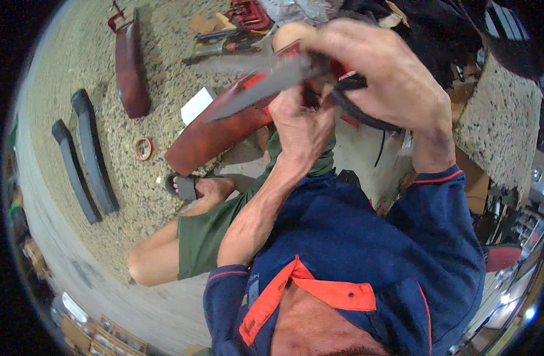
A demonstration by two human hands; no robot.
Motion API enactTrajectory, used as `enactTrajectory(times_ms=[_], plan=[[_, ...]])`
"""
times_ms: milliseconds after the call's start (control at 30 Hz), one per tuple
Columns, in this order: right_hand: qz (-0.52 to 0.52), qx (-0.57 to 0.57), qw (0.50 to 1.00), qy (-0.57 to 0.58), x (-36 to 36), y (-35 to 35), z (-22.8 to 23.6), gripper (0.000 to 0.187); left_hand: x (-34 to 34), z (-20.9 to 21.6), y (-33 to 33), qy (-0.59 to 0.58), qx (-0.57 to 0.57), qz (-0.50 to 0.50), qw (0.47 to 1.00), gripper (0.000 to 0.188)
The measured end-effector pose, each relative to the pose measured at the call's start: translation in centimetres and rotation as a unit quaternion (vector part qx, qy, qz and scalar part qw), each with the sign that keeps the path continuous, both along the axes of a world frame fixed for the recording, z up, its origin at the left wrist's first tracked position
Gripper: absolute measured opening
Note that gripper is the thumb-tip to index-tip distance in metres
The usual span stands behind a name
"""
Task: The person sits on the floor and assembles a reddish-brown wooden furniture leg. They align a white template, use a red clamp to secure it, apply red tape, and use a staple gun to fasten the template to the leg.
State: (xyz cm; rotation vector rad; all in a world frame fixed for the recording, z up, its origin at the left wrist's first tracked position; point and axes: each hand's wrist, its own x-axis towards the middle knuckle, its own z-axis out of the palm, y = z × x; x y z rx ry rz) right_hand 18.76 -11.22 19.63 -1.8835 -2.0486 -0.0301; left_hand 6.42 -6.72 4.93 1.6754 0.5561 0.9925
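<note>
My right hand (385,77) is closed around the dark handles of a large pair of scissors (257,94). Its long grey blades are parted, point left and are smeared by motion. Below the blades, my left hand (301,121) is closed at the upper end of a curved piece covered in reddish-brown leather (207,139). That piece slants from my left hand down toward my sandalled foot. Bright red edges show close to the blades. Exactly what the left fingers pinch is partly hidden by the scissors and the right hand.
A second reddish-brown piece (131,74) lies at the upper left, a red clamp (113,22) at its end. Two dark curved strips (94,151) lie further left. A tape roll (144,149), a white block (198,105) and red clamps (248,15) are on the speckled foam surface (52,53).
</note>
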Motion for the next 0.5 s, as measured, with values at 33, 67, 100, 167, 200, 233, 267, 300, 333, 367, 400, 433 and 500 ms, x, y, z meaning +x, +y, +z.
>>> enactTrajectory(times_ms=[33,67,100,167,200,233,267,300,333,367,400,433,500], plan=[[-0.007,0.075,0.997,-0.013,0.2,-0.4,0.1,0.043,0.2,0.1,-0.2,-0.013,-0.078,-0.006,0.997,0.034],[-0.055,0.127,0.990,0.021,0.5,-1.1,0.3,0.041,0.0,0.2,-0.3,-0.013,-0.173,-0.015,0.985,0.030],[-0.088,0.154,0.980,0.091,0.9,-2.0,0.4,0.039,-0.1,0.4,-0.5,-0.012,-0.267,-0.022,0.964,0.027],[-0.172,0.195,0.930,0.260,1.0,-4.8,0.0,0.033,-0.8,0.5,0.2,-0.009,-0.378,-0.063,0.924,0.020],[-0.198,0.211,0.888,0.357,1.3,-6.3,-0.3,0.032,-1.0,0.7,0.3,-0.028,-0.408,-0.073,0.910,0.020],[-0.187,0.183,0.853,0.451,1.5,-7.9,-1.0,0.030,-1.3,0.7,0.4,-0.056,-0.438,-0.080,0.893,0.020],[-0.161,0.148,0.802,0.556,1.4,-9.6,-2.1,0.028,-1.5,0.7,0.5,-0.055,-0.452,-0.085,0.886,0.019],[-0.112,0.118,0.741,0.651,1.2,-11.0,-3.6,0.028,-1.6,0.7,0.5,-0.063,-0.466,-0.087,0.878,0.019],[-0.168,0.068,0.699,0.692,0.6,-12.6,-5.2,0.031,-1.7,0.7,0.4,-0.071,-0.482,-0.093,0.868,0.019],[-0.187,0.030,0.659,0.728,-0.5,-14.2,-6.8,0.034,-1.8,0.6,0.3,-0.072,-0.483,-0.088,0.868,0.020],[-0.228,-0.011,0.648,0.726,-1.5,-15.4,-8.5,0.033,-1.9,0.6,0.2,-0.073,-0.486,-0.086,0.866,0.020],[-0.252,-0.046,0.642,0.723,-2.5,-16.4,-10.0,0.031,-2.0,0.5,0.1,-0.086,-0.486,-0.090,0.865,0.020],[-0.190,-0.053,0.609,0.768,-4.5,-17.9,-12.6,0.029,-2.2,0.4,0.1,-0.073,-0.480,-0.090,0.870,0.023]])
